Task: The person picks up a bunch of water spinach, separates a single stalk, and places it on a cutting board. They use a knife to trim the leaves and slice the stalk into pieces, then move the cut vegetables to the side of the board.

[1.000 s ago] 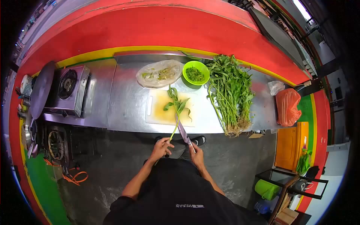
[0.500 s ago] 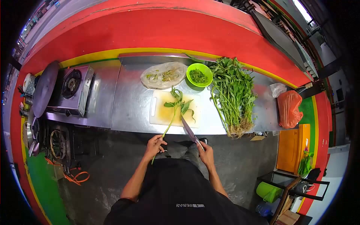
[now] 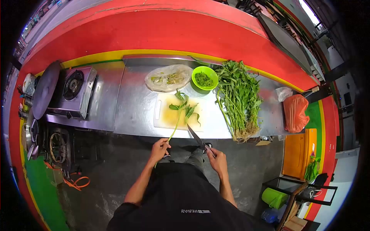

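Note:
My left hand [image 3: 159,148] grips the lower end of a long green stalk [image 3: 178,115] whose leafy top lies on the white cutting board [image 3: 163,115]. My right hand [image 3: 216,158] holds a knife [image 3: 195,136] by its handle. The blade points up and left toward the board's front edge, close beside the stalk. Both hands are off the counter's front edge, above the floor.
A steel counter [image 3: 135,104] carries a green bowl of chopped greens [image 3: 204,77], a plastic bag with scraps [image 3: 169,77] and a big bundle of leafy stalks [image 3: 239,98]. A gas stove [image 3: 73,92] stands left, an orange bag [image 3: 295,111] right.
My right hand with the knife has drifted a little right and down. The stalk and my left hand have barely moved over the last half second.

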{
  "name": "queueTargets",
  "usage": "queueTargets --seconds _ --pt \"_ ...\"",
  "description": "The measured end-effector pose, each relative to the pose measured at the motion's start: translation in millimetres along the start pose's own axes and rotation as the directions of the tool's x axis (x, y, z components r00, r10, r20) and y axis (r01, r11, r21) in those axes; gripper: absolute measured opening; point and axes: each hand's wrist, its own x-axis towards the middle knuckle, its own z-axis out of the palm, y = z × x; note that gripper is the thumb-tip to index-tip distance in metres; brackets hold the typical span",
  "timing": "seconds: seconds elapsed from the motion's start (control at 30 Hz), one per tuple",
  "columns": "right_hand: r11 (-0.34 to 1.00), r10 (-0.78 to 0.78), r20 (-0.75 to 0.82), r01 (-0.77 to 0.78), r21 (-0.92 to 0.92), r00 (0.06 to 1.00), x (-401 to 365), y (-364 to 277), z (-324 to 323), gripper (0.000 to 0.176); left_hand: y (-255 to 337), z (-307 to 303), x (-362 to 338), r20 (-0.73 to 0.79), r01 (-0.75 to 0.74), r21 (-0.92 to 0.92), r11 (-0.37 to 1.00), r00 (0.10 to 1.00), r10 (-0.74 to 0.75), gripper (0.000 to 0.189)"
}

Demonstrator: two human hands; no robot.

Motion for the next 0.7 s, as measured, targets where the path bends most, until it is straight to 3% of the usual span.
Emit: queueTargets --seconds 0.13,0.23,0.33,0.43,0.47,0.7 --pt "0.999 0.031 -0.016 -0.031 0.019 0.999 1 -10 -4 0.033 -7 0 -2 -0.050 -0.100 0.182 0.978 0.993 0.110 0.025" --pt "0.990 -0.024 -0.027 0.027 0.141 0.999 7 1 11 0.031 -7 2 -2 -0.015 -0.085 0.161 0.983 0.996 0.088 0.025" --pt "0.873 0.129 0.138 -0.178 0.454 0.982 12 21 37 0.025 -8 4 0 0.068 -0.083 0.021 0.996 0.994 0.081 0.026" --pt "0.880 0.133 0.103 -0.165 0.445 0.986 14 26 45 0.024 -1 -9 6 0.098 -0.065 0.075 0.995 0.993 0.058 0.027" --pt "0.844 0.195 0.143 -0.241 0.479 0.970 13 27 45 0.025 3 -15 8 0.107 -0.054 0.066 0.996 0.993 0.046 0.029" --pt "0.771 0.269 0.225 -0.349 0.532 0.937 11 26 40 0.025 30 -45 28 0.102 -0.051 0.131 0.990 0.994 0.037 0.029"
